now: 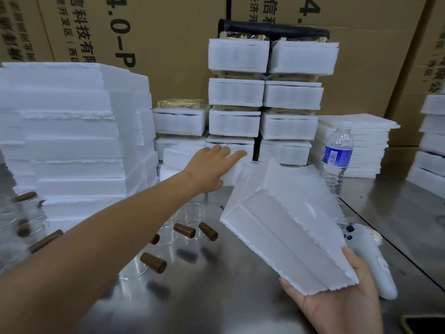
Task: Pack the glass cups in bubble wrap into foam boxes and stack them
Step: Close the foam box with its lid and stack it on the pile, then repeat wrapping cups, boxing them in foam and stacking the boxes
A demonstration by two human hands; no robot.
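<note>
My right hand (337, 300) holds a white foam box (286, 225) tilted above the steel table, thumb on its near corner and palm under it. My left hand (214, 165) reaches far forward and rests with straight fingers on a foam box (183, 155) lying low at the back. Several clear glass cups with brown wooden handles (184, 230) lie on the table (216, 297) under my left forearm. Packed foam boxes (237, 92) stand stacked in columns against the cardboard wall.
A tall pile of foam pieces (72, 131) fills the left. A water bottle (337, 157) stands right of centre, with flat foam lids (361, 145) behind it. A white controller (370, 259) lies beside my right hand. More foam boxes (431, 141) sit far right.
</note>
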